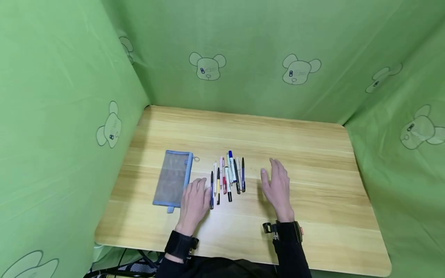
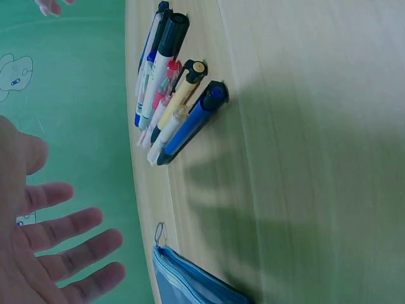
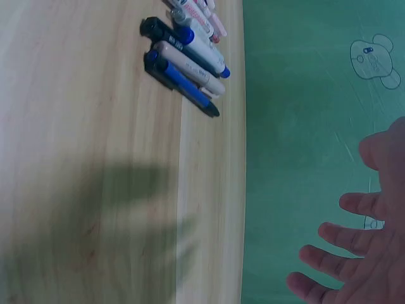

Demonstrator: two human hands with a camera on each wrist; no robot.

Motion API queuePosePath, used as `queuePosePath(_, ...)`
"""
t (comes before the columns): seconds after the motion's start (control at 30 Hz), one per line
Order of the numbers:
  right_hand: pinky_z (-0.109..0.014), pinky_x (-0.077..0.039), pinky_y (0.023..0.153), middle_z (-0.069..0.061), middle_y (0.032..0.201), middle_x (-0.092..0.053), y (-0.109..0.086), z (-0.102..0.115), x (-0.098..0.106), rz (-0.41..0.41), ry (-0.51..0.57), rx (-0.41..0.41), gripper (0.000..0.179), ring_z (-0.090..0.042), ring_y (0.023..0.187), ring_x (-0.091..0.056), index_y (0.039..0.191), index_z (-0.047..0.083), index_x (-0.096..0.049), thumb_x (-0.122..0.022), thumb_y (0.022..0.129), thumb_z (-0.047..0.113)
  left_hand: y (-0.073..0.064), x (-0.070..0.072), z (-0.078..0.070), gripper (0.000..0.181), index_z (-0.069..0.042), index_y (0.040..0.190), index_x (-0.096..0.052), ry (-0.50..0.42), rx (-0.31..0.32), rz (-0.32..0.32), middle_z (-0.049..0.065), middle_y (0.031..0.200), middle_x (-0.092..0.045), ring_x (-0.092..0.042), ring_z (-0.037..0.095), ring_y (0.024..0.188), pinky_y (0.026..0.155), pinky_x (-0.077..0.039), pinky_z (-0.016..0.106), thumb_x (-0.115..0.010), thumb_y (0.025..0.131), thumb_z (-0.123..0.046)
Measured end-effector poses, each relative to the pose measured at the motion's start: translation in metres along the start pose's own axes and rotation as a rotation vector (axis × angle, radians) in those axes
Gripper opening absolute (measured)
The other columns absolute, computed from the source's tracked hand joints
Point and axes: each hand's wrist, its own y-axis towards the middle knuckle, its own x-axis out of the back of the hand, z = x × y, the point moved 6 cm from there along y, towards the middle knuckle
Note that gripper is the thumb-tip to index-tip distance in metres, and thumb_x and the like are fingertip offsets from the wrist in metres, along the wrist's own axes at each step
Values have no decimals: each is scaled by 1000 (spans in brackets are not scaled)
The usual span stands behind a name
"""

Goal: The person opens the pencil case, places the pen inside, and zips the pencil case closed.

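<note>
Left hand [image 1: 193, 202], fingers loosely extended, hovers above the table [image 1: 320, 181] — a blue-trimmed mesh zip pouch [image 1: 170, 178] just to its left, pens and markers [image 1: 228, 183] to its right — as the right hand [image 1: 278, 189], fingers spread, hangs beyond them.

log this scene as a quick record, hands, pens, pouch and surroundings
pens: loose group, roughly side by side, some overlapping
pouch: grey mesh, blue edging, left of the pens
left hand: fingers extended, empty, near pouch and pens
right hand: fingers extended, empty, right of the pens
table: light wood-grain
cloth: green, bear-head outlines
</note>
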Motion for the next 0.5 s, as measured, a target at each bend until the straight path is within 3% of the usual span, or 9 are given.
queuePosePath(0.17, -66, -30, 121, -23, 163, -31, 6, 7, -10, 37, 20, 14, 59, -45, 148, -33, 155, 4, -34, -48, 106, 35, -3, -2, 8, 37, -4, 131, -60, 26, 37, 42, 20, 123, -68, -67, 33, 102, 87, -59, 46, -57, 103, -27)
queuePosePath(0.5, -61, -30, 124, -23, 159, -38, 20, 21, -26, 74, 28, 80, 57, -42, 147, -38, 153, 2, -37, -53, 104, 27, -4, -1, 20, 35, -3, 126, -63, 55, 62, 21, 21, 117, -70, -68, 34, 98, 83, -60, 48, -63, 99, -25)
